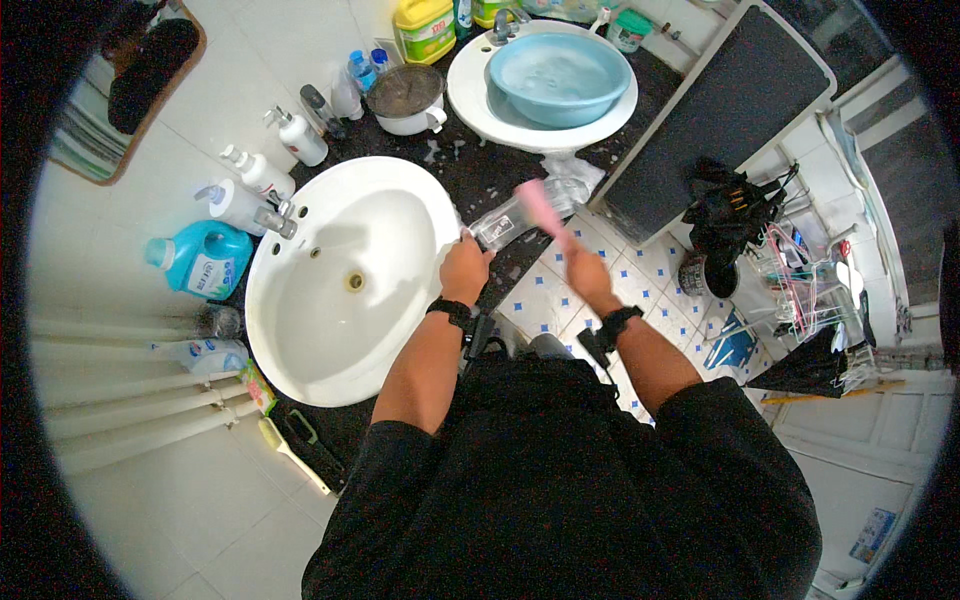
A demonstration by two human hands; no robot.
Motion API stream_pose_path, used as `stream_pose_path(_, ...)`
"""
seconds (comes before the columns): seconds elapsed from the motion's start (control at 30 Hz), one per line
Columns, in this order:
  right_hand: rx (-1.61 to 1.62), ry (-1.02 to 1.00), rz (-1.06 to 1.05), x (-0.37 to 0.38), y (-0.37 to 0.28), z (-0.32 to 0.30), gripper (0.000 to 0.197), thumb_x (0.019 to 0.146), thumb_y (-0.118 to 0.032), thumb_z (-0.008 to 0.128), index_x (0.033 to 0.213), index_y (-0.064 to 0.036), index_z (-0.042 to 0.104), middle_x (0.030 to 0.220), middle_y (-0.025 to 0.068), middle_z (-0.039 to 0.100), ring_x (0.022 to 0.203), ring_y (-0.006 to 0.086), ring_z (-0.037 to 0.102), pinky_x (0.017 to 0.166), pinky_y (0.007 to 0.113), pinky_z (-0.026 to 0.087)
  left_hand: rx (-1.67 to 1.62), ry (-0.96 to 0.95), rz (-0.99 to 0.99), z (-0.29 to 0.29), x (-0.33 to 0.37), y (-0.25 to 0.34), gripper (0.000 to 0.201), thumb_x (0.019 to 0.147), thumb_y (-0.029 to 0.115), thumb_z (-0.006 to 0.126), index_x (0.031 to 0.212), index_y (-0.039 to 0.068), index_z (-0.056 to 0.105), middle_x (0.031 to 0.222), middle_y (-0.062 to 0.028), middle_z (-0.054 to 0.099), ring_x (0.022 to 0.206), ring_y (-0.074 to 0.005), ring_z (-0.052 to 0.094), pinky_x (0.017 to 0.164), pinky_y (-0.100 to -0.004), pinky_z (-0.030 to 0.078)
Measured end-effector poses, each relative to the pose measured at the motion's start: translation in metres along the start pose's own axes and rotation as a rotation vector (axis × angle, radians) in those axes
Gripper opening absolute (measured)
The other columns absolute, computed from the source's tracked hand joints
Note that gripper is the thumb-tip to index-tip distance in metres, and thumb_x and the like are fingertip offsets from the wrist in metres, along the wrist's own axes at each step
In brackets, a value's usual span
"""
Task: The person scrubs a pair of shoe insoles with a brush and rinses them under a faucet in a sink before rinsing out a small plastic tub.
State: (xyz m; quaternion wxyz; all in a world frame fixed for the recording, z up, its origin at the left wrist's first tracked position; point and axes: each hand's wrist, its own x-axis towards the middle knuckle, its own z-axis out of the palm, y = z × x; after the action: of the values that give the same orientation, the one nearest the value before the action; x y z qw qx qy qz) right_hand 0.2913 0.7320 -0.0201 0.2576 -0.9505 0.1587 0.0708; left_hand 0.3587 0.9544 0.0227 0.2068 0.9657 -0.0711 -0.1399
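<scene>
My left hand (pixel 464 268) is closed on the near end of a clear plastic container (pixel 503 226), which lies slanted at the edge of the black counter between the two basins. My right hand (pixel 588 275) grips the handle of a pink brush (pixel 541 207), slightly smeared by motion. The brush's head is over the container's far half and seems to touch it. Whitish foam or a crumpled clear bag (pixel 578 172) lies at the container's far end; I cannot tell which.
A white sink (pixel 400 215) lies left of my hands. Beyond, a blue basin (pixel 560 75) of sudsy water sits in a second sink (pixel 470 90). Pump bottles (pixel 298 137), a teal detergent jug (pixel 203 258) and a lidded white pot (pixel 406 100) line the counter. A dark panel (pixel 720 110) stands right.
</scene>
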Motion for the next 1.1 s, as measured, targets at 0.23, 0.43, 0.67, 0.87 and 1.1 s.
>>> stream_pose_path(0.23, 0.018, 0.016, -0.104, -0.016, -0.018, 0.014, 0.042, 0.094, -0.031, 0.035, 0.135, -0.0229, 0.033, 0.085, 0.0246, 0.062, 0.077, 0.0437, 0.06, 0.069, 0.053, 0.047, 0.02, 0.04, 0.025, 0.007, 0.006, -0.008, 0.063, 0.08, 0.035, 0.065, 0.119, -0.009, 0.044, 0.092, -0.0226, 0.062, 0.089, -0.0356, 0.06, 0.076, -0.042, 0.05)
stream_pose_path(0.43, -0.081, 0.078, -0.021, 0.001, 0.018, -0.003, 0.039, 0.094, -0.029, 0.037, 0.131, -0.0167, 0.039, 0.081, 0.0251, 0.062, 0.074, 0.0436, 0.061, 0.065, 0.054, 0.048, 0.13, 0.023, 0.004, 0.008, 0.004, -0.009, 0.066, 0.08, 0.03, 0.066, 0.127, -0.008, 0.041, 0.093, -0.0173, 0.064, 0.083, -0.0302, 0.063, 0.068, -0.038, 0.052)
stream_pose_path(0.67, -0.061, 0.007, -0.181, -0.04, -0.032, 0.02, 0.044, 0.094, -0.029, 0.035, 0.137, -0.0196, 0.032, 0.073, 0.0247, 0.061, 0.066, 0.0428, 0.06, 0.061, 0.054, 0.047, 0.028, -0.012, 0.024, -0.004, 0.004, -0.001, 0.043, 0.076, 0.03, 0.07, 0.098, -0.004, 0.056, 0.091, -0.0205, 0.063, 0.089, -0.0352, 0.061, 0.075, -0.0426, 0.05)
stream_pose_path(0.87, -0.096, 0.182, -0.031, 0.005, 0.027, -0.005, 0.04, 0.094, -0.028, 0.035, 0.134, -0.0192, 0.035, 0.073, 0.0233, 0.062, 0.065, 0.0431, 0.06, 0.061, 0.053, 0.047, 0.047, 0.011, 0.014, -0.002, 0.005, -0.006, 0.043, 0.076, 0.032, 0.07, 0.095, -0.004, 0.057, 0.09, -0.0207, 0.064, 0.088, -0.0351, 0.062, 0.073, -0.0429, 0.051)
stream_pose_path(1.1, -0.01, 0.011, -0.074, -0.004, -0.014, 0.0, 0.042, 0.095, -0.028, 0.033, 0.135, -0.0187, 0.033, 0.092, 0.0278, 0.061, 0.079, 0.0458, 0.059, 0.075, 0.054, 0.046, 0.146, 0.018, 0.052, -0.011, 0.005, 0.003, 0.039, 0.076, 0.034, 0.069, 0.091, -0.001, 0.063, 0.088, -0.0143, 0.065, 0.08, -0.0295, 0.064, 0.067, -0.0388, 0.052)
